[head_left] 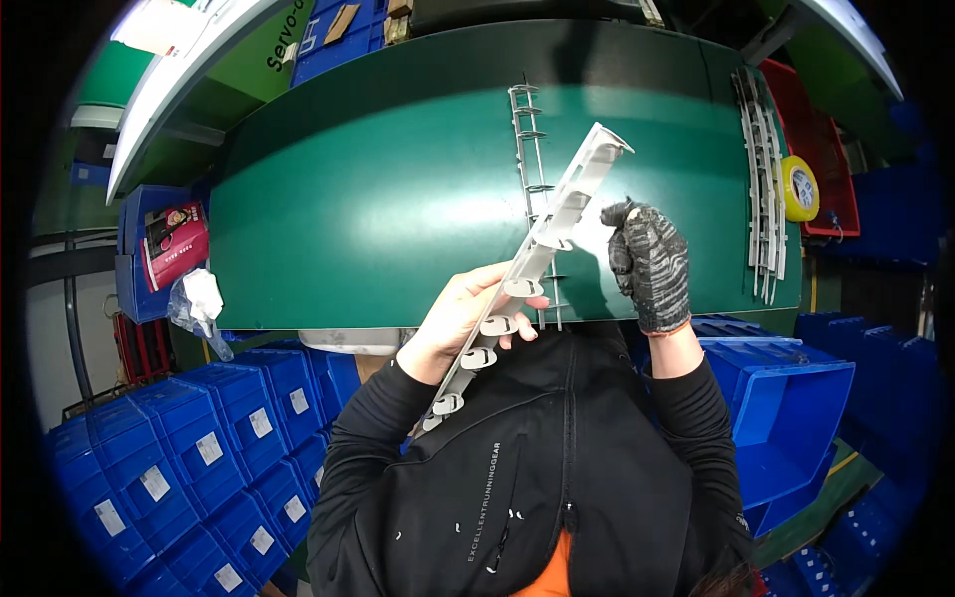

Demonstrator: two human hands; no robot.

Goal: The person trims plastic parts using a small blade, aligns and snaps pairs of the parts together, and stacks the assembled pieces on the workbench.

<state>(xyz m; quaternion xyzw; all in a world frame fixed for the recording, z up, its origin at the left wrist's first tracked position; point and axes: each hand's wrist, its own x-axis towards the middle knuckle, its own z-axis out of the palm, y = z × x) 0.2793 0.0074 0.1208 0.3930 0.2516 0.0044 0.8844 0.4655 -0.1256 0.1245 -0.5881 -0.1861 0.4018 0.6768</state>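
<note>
My bare left hand (464, 316) is wrapped round a long, pale grey plastic strip (571, 204) with rounded, loop-like tabs along it. The strip slants from my jacket up over the green table, its far end to the right. My right hand (652, 261), in a black and grey knit glove, is raised beside the strip without touching it. Its fingers are curled with the tips pressed together; whatever they may pinch is too small to make out. Behind the strip a thin, ladder-like grey piece (535, 149) lies on the table, partly covered by the strip.
Several grey slatted strips (764, 189) lie at the table's right end, beside a yellow tape roll (799, 189) and a red bin (838, 189). Blue crates (179, 438) are stacked lower left; another blue bin (786, 418) stands right. A dark red package (175, 244) sits at the left edge.
</note>
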